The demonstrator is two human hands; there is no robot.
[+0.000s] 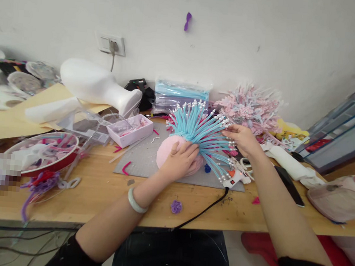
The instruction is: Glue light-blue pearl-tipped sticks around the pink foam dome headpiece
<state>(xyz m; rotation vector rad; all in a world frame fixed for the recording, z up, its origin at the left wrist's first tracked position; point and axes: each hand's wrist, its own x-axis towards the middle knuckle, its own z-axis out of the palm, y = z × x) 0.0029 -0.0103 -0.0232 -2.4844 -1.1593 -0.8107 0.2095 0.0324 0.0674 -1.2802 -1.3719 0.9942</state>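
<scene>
A pink round form [166, 152] sits over the grey cutting mat, with a fan of light-blue fuzzy stems [193, 126] spreading from its far side. White pearl beads [195, 103] tip the stems. My left hand [181, 160] is closed over the pink form, fingertips at the base of the stems. At the fan's right edge, my right hand [241, 139] has thumb and fingers closed around bead-tipped stem ends. A white glue gun [234, 180] with a red switch lies below the right-hand stems, its front partly hidden.
The grey mat [140, 163] lies on a wooden table [106, 203]. Left are a pink box [134, 130], a red-rimmed basket [75, 151] and a white mannequin head [88, 81]. A pink stem bundle [251, 108] stands behind; a black cord [201, 213] crosses the front edge.
</scene>
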